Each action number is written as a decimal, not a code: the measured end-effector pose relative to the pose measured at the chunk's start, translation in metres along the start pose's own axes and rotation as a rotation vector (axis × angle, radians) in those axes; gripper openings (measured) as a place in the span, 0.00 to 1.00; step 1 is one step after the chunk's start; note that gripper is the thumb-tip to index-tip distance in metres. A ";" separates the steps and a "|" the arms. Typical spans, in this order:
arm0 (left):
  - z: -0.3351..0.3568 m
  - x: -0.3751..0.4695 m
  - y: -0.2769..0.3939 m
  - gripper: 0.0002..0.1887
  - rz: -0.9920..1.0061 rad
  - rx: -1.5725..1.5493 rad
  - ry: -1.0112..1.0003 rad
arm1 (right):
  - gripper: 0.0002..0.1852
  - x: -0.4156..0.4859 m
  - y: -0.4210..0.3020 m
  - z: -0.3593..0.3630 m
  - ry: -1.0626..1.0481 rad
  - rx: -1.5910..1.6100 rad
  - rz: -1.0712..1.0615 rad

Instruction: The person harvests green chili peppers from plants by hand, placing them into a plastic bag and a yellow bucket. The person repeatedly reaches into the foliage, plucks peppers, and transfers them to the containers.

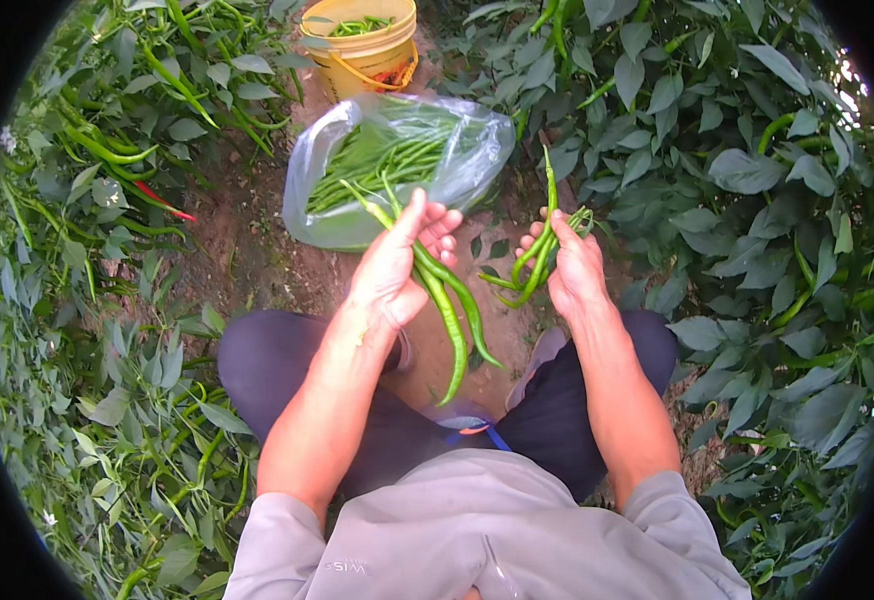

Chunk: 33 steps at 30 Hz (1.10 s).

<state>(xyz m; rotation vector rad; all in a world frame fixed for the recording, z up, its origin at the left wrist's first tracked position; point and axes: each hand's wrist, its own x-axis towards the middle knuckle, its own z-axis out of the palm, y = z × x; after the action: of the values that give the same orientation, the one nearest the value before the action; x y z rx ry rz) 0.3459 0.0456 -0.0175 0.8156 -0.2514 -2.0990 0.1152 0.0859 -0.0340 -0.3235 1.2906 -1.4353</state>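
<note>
My left hand [407, 262] grips a pair of long green chili peppers [448, 315] between thumb and fingers, their stems pointing up and their tips hanging toward my lap. To its right, my right hand [568, 262] is closed on a small bunch of curved green chili peppers [538, 262], with some stems and a bit of leaf at its fingers. Just beyond my left hand lies a clear plastic bag [474, 150] on the soil, its open side showing many green chili peppers [407, 154] lying lengthwise. The two hands are apart.
A yellow plastic bucket [362, 56] with some green peppers inside stands behind the bag. Dense pepper plants [744, 172] line the right; more plants [166, 375] with hanging peppers, one red chili pepper [163, 201] among them, line the left. My bent knees flank the bare soil path [242, 247].
</note>
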 end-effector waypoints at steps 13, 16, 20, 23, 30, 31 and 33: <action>0.056 0.024 0.084 0.23 0.212 0.125 0.180 | 0.12 0.061 -0.067 0.155 -0.459 -0.368 -0.549; 0.051 0.027 0.089 0.23 0.181 0.091 0.216 | 0.11 0.101 -0.107 0.241 -0.534 -0.235 -0.726; 0.052 0.036 0.098 0.24 0.146 0.110 0.240 | 0.13 0.190 -0.144 0.362 -0.503 0.061 -0.694; 0.063 0.060 0.105 0.24 0.153 0.120 0.232 | 0.22 0.291 -0.159 0.401 -0.296 -0.172 -0.516; 0.058 0.093 0.121 0.23 0.222 0.047 0.270 | 0.20 0.279 -0.037 0.269 -0.437 -0.583 -0.279; 0.059 0.095 0.121 0.23 0.243 0.040 0.283 | 0.19 0.226 -0.032 0.251 -0.477 -0.436 -0.101; 0.067 0.104 0.118 0.24 0.270 0.022 0.276 | 0.20 0.171 -0.029 0.193 -0.675 -0.383 0.164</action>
<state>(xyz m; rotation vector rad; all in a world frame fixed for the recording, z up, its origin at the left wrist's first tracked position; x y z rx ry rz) 0.3351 -0.1153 0.0387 1.0130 -0.2227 -1.7137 0.1918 -0.1616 -0.0157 -0.8557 0.9853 -0.8172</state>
